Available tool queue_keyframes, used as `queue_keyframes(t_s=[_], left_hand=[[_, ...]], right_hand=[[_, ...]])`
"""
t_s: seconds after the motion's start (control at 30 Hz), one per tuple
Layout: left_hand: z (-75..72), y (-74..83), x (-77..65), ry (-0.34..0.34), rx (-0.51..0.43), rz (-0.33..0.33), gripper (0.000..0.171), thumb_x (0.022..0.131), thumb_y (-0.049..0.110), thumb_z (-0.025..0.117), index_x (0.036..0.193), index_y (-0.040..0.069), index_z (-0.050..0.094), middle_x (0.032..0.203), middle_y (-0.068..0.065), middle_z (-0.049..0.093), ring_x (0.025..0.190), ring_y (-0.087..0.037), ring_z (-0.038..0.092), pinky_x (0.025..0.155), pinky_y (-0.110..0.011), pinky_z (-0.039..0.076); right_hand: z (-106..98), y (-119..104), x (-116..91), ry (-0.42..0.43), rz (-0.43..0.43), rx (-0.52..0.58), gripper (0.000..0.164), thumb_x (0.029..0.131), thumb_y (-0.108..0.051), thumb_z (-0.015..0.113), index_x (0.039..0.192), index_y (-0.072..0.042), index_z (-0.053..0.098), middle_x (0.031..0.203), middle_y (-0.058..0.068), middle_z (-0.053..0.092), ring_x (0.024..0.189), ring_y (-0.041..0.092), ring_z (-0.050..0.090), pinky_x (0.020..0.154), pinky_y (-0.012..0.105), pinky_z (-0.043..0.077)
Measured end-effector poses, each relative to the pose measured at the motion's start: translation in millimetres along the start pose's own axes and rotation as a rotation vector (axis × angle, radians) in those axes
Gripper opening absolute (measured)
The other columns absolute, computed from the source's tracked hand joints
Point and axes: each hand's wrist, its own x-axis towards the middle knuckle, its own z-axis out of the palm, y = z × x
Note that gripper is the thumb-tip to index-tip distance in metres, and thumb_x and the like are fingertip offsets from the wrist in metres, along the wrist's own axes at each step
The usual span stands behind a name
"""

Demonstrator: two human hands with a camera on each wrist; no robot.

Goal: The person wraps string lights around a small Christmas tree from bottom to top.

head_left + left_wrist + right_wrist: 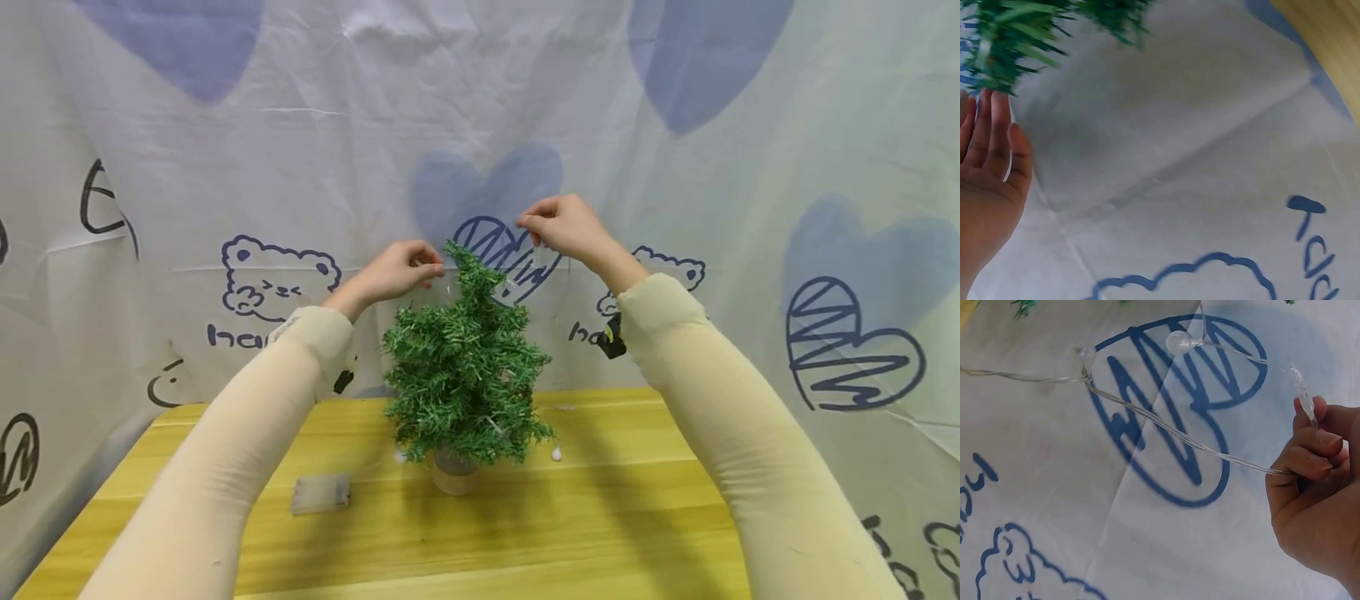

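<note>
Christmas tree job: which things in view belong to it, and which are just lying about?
Job:
artificial Christmas tree
clear string lights, held by the right hand
left hand, by the tree

Lying about or backdrop:
clear plastic case, perhaps the lights' own
printed cloth

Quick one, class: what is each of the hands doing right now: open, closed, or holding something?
Left hand: open, fingers relaxed, beside the top of the green tree.
Right hand: holding the clear string lights by their wire.

From the head we look forward and down. Close up, our wrist views face the left hand (990,187) and right hand (1325,500); all share the cloth (337,167).
</note>
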Motion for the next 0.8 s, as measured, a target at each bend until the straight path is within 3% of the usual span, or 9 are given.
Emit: queue_keyframes(t_s=[0.17, 0.27, 0.4, 0.5, 0.6, 0.73, 0.8], left_hand=[[2.6, 21.1, 11.0, 0.072, -0.064, 0.067, 0.033, 0.110, 0.013, 0.053, 0.141, 0.002, 0.058, 0.136, -0.017, 0.062, 0.115, -0.033, 0.065, 0.096, -0.046, 0.053], [2.9, 31.8, 14.2, 0.081, -0.123, 0.102, 0.035, 0.111, 0.009, 0.050, 0.144, 0.005, 0.059, 0.143, -0.013, 0.061, 0.124, -0.028, 0.063, 0.081, -0.037, 0.051], [2.5, 42.8, 16.0, 0.086, -0.174, 0.115, 0.034, 0.110, 0.012, 0.053, 0.143, 0.007, 0.060, 0.140, -0.012, 0.064, 0.127, -0.023, 0.062, 0.065, -0.034, 0.038], [1.3, 46.4, 16.9, 0.099, -0.169, 0.106, 0.030, 0.109, 0.013, 0.055, 0.137, 0.005, 0.063, 0.133, -0.014, 0.067, 0.122, -0.024, 0.065, 0.075, -0.033, 0.047], [-0.9, 46.1, 17.0, 0.127, -0.147, 0.107, 0.026, 0.109, 0.015, 0.057, 0.129, 0.001, 0.065, 0.124, -0.017, 0.068, 0.115, -0.026, 0.065, 0.096, -0.042, 0.051], [-8.5, 44.1, 13.4, 0.196, -0.129, 0.121, 0.024, 0.107, 0.016, 0.060, 0.121, -0.002, 0.067, 0.114, -0.018, 0.068, 0.107, -0.031, 0.065, 0.098, -0.049, 0.051], [-13.8, 43.3, 10.5, 0.231, -0.131, 0.137, 0.023, 0.107, 0.016, 0.060, 0.119, -0.002, 0.067, 0.111, -0.019, 0.068, 0.104, -0.032, 0.065, 0.094, -0.048, 0.051]], right_hand=[[10.1, -13.9, 6.9, 0.026, -0.036, -0.031, 0.032, 0.108, -0.031, 0.059, 0.126, -0.009, 0.074, 0.086, 0.008, 0.071, 0.065, 0.018, 0.050, 0.060, 0.030, 0.037], [16.7, -22.6, 8.1, 0.029, -0.077, -0.056, 0.032, 0.108, -0.031, 0.059, 0.126, -0.010, 0.075, 0.089, 0.012, 0.072, 0.067, 0.019, 0.053, 0.062, 0.032, 0.039], [23.6, -29.9, 9.5, 0.027, -0.126, -0.086, 0.030, 0.108, -0.030, 0.059, 0.125, -0.011, 0.075, 0.088, 0.013, 0.072, 0.067, 0.019, 0.055, 0.061, 0.032, 0.042], [26.8, -31.4, 10.8, 0.023, -0.145, -0.088, 0.029, 0.108, -0.029, 0.059, 0.125, -0.011, 0.076, 0.090, 0.015, 0.072, 0.068, 0.024, 0.057, 0.060, 0.032, 0.042], [27.6, -30.1, 11.3, 0.012, -0.160, -0.106, 0.029, 0.108, -0.028, 0.060, 0.125, -0.009, 0.076, 0.099, 0.017, 0.073, 0.079, 0.031, 0.062, 0.064, 0.034, 0.045], [23.7, -23.7, 10.7, -0.023, -0.210, -0.178, 0.030, 0.106, -0.027, 0.063, 0.127, -0.009, 0.074, 0.116, 0.012, 0.070, 0.098, 0.030, 0.061, 0.078, 0.039, 0.048], [19.1, -17.7, 8.5, -0.042, -0.236, -0.213, 0.030, 0.105, -0.027, 0.065, 0.128, -0.009, 0.073, 0.120, 0.009, 0.066, 0.097, 0.028, 0.058, 0.080, 0.040, 0.047]])
